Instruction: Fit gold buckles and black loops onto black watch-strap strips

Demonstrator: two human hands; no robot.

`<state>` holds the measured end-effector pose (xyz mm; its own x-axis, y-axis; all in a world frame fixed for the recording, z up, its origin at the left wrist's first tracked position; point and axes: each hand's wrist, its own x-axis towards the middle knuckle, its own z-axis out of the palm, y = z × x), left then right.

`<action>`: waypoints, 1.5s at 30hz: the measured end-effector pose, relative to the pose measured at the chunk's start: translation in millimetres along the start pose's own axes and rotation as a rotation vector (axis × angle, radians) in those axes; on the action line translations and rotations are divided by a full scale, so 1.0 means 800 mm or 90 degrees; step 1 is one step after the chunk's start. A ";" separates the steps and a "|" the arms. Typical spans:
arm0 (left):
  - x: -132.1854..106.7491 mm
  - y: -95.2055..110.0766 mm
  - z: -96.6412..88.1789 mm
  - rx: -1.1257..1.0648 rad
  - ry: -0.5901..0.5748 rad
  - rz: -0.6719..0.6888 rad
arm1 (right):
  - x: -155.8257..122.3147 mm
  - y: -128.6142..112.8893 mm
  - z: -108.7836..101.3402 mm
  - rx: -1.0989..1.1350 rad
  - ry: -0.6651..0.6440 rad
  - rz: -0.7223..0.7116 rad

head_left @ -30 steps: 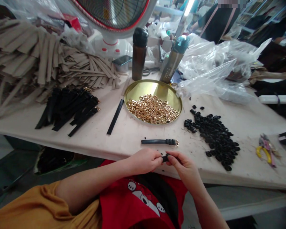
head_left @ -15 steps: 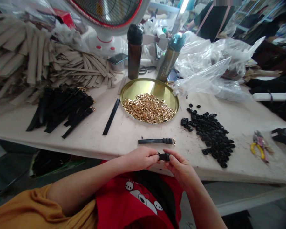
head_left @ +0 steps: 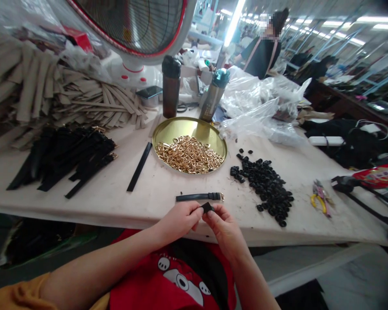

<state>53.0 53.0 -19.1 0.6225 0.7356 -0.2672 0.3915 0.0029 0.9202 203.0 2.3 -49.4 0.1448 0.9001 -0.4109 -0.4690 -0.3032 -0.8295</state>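
Together, two hands [head_left: 177,220] pinch one black piece [head_left: 207,207] near one strap [head_left: 197,197].

A pale-topped table [head_left: 163,185] carries a round gold tray [head_left: 187,125] near the middle, with a dark bottle [head_left: 170,92] and a teal-lidded bottle [head_left: 212,100] standing just behind it. A plain black strip [head_left: 139,167] lies slantwise at the tray's left, a buckled black strap [head_left: 194,197] in front. Further left sit a heap of black straps [head_left: 76,153] and grey-beige strips [head_left: 113,103]; to the right, piled small black pieces [head_left: 267,183], pliers [head_left: 320,199] and, farther back, clear plastic [head_left: 258,107]
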 end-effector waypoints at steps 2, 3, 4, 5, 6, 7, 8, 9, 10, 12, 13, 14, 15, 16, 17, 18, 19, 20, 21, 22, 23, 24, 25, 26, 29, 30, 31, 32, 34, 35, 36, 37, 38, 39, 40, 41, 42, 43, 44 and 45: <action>-0.002 0.001 0.001 0.016 0.019 0.014 | -0.002 0.002 0.003 0.004 -0.009 0.007; -0.003 0.001 0.001 0.033 0.026 0.024 | -0.003 0.003 0.003 0.004 -0.009 0.010; -0.004 0.001 0.002 0.050 0.033 0.033 | -0.003 0.004 0.002 0.002 -0.010 0.014; -0.005 0.001 0.002 0.060 0.039 0.039 | -0.003 0.004 0.000 0.000 -0.012 0.019; -0.006 0.001 0.003 0.060 0.045 0.041 | -0.003 0.005 -0.001 0.003 -0.010 0.024; -0.007 0.000 0.004 0.052 0.049 0.039 | -0.002 0.005 -0.003 0.012 -0.003 0.030; -0.007 -0.001 0.005 0.040 0.052 0.036 | -0.001 0.005 -0.003 0.030 0.012 0.035; -0.007 -0.002 0.007 0.028 0.052 0.032 | 0.000 0.006 -0.003 0.054 0.033 0.037; -0.006 -0.003 0.009 0.016 0.051 0.029 | 0.002 0.006 -0.002 0.078 0.055 0.037; -0.005 -0.005 0.014 0.004 0.050 0.029 | 0.003 0.008 0.001 0.102 0.082 0.029; -0.005 -0.007 0.016 0.003 0.050 0.030 | 0.002 0.008 0.003 0.093 0.084 0.019; -0.004 -0.008 0.017 0.001 0.050 0.029 | 0.002 0.009 0.004 0.065 0.082 0.000; -0.004 -0.010 0.017 0.000 0.051 0.026 | 0.000 0.010 0.005 0.018 0.078 -0.027; -0.005 -0.011 0.017 0.003 0.050 0.022 | -0.002 0.011 0.006 -0.043 0.076 -0.061; -0.005 -0.012 0.015 0.015 0.046 0.018 | -0.004 0.011 0.005 -0.111 0.078 -0.099; -0.005 -0.013 0.013 0.039 0.040 0.020 | -0.006 0.011 0.003 -0.181 0.081 -0.136; -0.006 -0.014 0.010 0.074 0.034 0.027 | -0.007 0.012 0.001 -0.245 0.082 -0.170; -0.006 -0.014 0.007 0.117 0.026 0.040 | -0.009 0.012 -0.002 -0.299 0.080 -0.198; -0.005 -0.014 0.004 0.162 0.015 0.054 | -0.010 0.013 -0.004 -0.342 0.074 -0.220; -0.004 -0.014 0.001 0.201 0.000 0.067 | -0.011 0.014 -0.006 -0.376 0.065 -0.237; -0.003 -0.014 -0.001 0.227 -0.019 0.076 | -0.011 0.015 -0.008 -0.403 0.053 -0.246; -0.002 -0.013 -0.002 0.240 -0.039 0.082 | -0.011 0.015 -0.009 -0.415 0.042 -0.247; 0.000 -0.012 -0.003 0.243 -0.055 0.084 | -0.010 0.015 -0.009 -0.412 0.036 -0.240; 0.001 -0.010 -0.003 0.240 -0.063 0.085 | -0.009 0.014 -0.009 -0.398 0.028 -0.224; 0.003 -0.007 0.000 0.216 -0.050 0.074 | -0.004 0.008 -0.010 -0.316 -0.001 -0.143; 0.002 -0.007 0.000 0.206 -0.052 0.061 | -0.003 0.005 -0.012 -0.293 -0.008 -0.116; 0.001 -0.008 0.000 0.192 -0.063 0.042 | -0.001 0.002 -0.015 -0.276 -0.008 -0.093; -0.001 -0.008 -0.002 0.176 -0.080 0.019 | 0.000 -0.001 -0.018 -0.263 -0.002 -0.074; -0.006 -0.010 -0.005 0.148 -0.103 -0.010 | 0.000 -0.002 -0.022 -0.237 0.018 -0.047; -0.008 -0.010 -0.007 0.140 -0.101 -0.009 | 0.000 0.000 -0.022 -0.220 0.022 -0.039; -0.010 -0.009 -0.009 0.135 -0.089 0.000 | -0.001 0.003 -0.020 -0.198 0.019 -0.034; -0.010 -0.008 -0.009 0.130 -0.072 0.015 | -0.002 0.007 -0.016 -0.174 0.010 -0.031; -0.011 -0.006 -0.010 0.122 -0.055 0.029 | -0.003 0.011 -0.010 -0.154 -0.004 -0.029; -0.010 -0.004 -0.010 0.110 -0.042 0.039 | -0.004 0.014 -0.005 -0.145 -0.021 -0.028; -0.009 -0.002 -0.011 0.095 -0.033 0.044 | -0.004 0.014 0.000 -0.154 -0.040 -0.031; -0.007 -0.001 -0.012 0.079 -0.030 0.050 | -0.003 0.012 0.001 -0.187 -0.054 -0.044; -0.005 0.000 -0.014 0.066 -0.030 0.054 | -0.001 0.006 -0.001 -0.248 -0.054 -0.074; -0.003 0.001 -0.016 0.058 -0.029 0.050 | 0.004 -0.004 -0.009 -0.335 -0.038 -0.120; -0.001 0.001 -0.018 0.055 -0.027 0.040 | 0.011 -0.017 -0.022 -0.444 -0.002 -0.182; 0.002 0.000 -0.021 0.055 -0.022 0.024 | 0.019 -0.033 -0.040 -0.575 0.068 -0.251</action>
<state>42.6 65.0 -14.7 0.6599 0.7108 -0.2435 0.4234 -0.0841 0.9020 245.2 14.2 -46.1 0.2471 0.9682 -0.0388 0.4630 -0.1532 -0.8730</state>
